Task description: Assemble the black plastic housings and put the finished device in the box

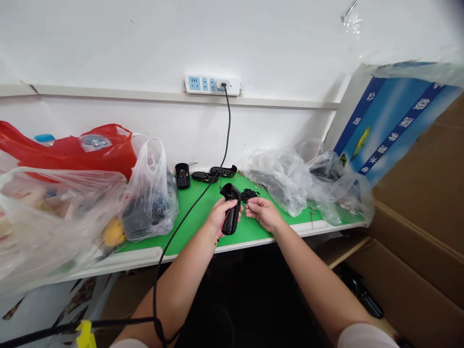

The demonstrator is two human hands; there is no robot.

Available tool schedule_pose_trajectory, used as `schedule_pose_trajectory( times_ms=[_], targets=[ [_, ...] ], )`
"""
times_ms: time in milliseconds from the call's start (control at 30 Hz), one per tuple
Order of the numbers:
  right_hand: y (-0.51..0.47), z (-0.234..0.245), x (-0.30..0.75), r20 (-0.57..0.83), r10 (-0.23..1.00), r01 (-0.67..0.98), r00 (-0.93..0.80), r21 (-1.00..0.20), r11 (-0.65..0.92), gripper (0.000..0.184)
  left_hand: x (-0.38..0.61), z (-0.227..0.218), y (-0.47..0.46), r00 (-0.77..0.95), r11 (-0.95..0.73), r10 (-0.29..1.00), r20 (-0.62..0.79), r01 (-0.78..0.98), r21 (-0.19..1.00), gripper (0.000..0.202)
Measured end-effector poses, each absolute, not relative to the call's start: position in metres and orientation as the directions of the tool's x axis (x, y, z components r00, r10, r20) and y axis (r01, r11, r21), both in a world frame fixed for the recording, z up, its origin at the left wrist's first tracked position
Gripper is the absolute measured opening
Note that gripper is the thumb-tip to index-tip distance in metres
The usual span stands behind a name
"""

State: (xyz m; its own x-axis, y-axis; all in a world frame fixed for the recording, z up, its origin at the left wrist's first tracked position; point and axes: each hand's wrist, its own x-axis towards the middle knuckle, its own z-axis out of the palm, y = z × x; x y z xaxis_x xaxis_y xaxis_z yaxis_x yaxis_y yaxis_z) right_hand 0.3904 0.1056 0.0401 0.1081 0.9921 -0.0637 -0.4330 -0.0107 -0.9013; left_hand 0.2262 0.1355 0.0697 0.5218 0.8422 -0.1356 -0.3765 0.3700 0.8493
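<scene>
My left hand [218,215] is closed around a glossy black plastic housing [231,210] with a thin red wire, held up over the green work surface [197,215]. Just right of it, my right hand [264,212] has thumb and fingers pinched together; whatever lies between the fingertips is too small to make out. Behind the right hand sits a pile of small black parts [249,194]. Farther back lie more black housings: one stands at the left [182,176], and others [205,176] rest beside it near the wall.
A black cable [229,125] drops from the power strip [212,84] across the bench to my left forearm. Plastic bags [148,193] crowd the left, and clear bags [286,179] the right. Cardboard boxes [406,261] stand at the lower right.
</scene>
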Motion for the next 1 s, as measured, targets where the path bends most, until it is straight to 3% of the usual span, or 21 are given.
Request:
schedule_pose_trajectory(
  times_ms=[200,367,633,833,1000],
  targets=[
    [0.108,0.043,0.393,-0.094,0.990,-0.502,0.102,-0.864,-0.031,0.033,0.233,0.083,0.147,0.484,0.342,0.861,-0.155,-0.325,0.882,0.025],
    [0.112,0.042,0.399,-0.125,0.990,-0.602,0.058,-0.796,-0.065,0.027,0.246,0.100,0.172,0.465,0.221,0.883,-0.059,-0.302,0.928,0.030],
    [0.117,0.035,0.401,-0.088,0.996,-0.690,-0.023,-0.720,-0.080,0.021,0.257,0.074,0.166,0.513,0.237,0.855,-0.072,-0.264,0.935,0.037],
    [0.118,0.037,0.403,-0.101,0.993,-0.755,-0.053,-0.647,-0.106,0.019,0.253,0.078,0.170,0.499,0.267,0.860,-0.105,-0.266,0.926,0.037],
    [0.122,0.036,0.406,-0.114,0.993,-0.751,-0.034,-0.653,-0.100,0.022,0.251,0.080,0.173,0.470,0.219,0.879,-0.086,-0.238,0.946,0.039]
  ],
)
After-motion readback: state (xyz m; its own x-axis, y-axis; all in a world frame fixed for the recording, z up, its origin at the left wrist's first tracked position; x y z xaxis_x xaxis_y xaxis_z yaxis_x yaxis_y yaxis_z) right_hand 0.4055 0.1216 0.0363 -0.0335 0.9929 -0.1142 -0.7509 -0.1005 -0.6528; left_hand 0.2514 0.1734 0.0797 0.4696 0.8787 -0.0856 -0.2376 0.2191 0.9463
